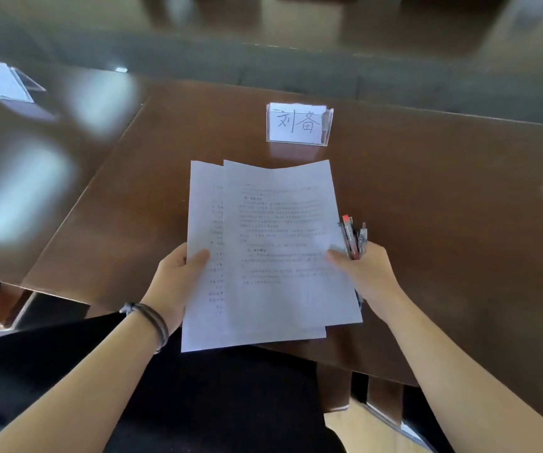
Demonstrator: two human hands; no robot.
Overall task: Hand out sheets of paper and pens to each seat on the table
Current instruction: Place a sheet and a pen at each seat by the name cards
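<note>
I hold a small stack of printed white sheets of paper (273,250) above the near edge of a dark brown table (443,223). My left hand (173,279) pinches the stack's left side, thumb on top. My right hand (366,273) grips the top sheet's right edge with the thumb and also clasps a bundle of pens (355,237), one with a red cap, pointing up and away. The top sheet sits shifted to the right of the sheet under it.
A clear acrylic name card holder (299,124) with handwritten characters stands on the table beyond the sheets. Another name card holder (3,80) sits at the far left. A black chair back (198,403) is below my arms, against the table edge.
</note>
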